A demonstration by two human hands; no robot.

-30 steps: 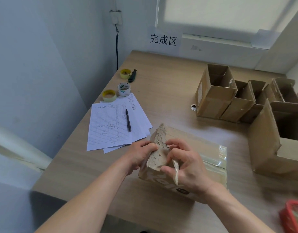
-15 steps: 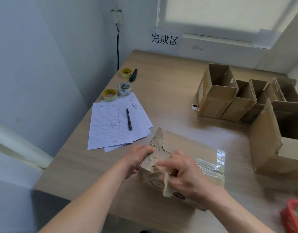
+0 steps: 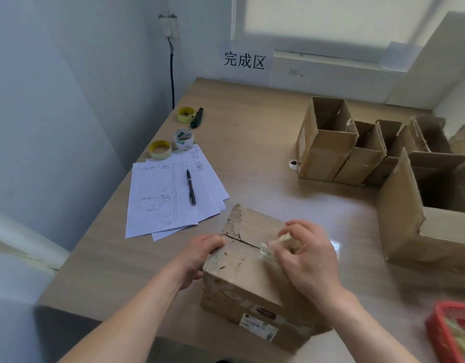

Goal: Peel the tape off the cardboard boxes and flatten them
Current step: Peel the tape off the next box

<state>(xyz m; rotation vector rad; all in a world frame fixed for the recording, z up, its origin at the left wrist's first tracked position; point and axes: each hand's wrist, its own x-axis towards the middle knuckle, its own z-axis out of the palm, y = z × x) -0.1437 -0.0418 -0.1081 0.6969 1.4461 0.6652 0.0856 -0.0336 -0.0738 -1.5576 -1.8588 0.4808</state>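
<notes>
Left hand (image 3: 200, 254) grips box (image 3: 248, 279) at its left edge; right hand (image 3: 308, 260) pinches, apparently, crumpled tape (image 3: 274, 243) atop the box w/ curled fingers.

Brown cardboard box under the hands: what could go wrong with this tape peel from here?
1. The clear tape strip pinched by the right hand may snap, since the brown cardboard box top is already scuffed and torn.
2. The left hand holds only one edge, so the box could slide toward the red plastic basket.
</notes>
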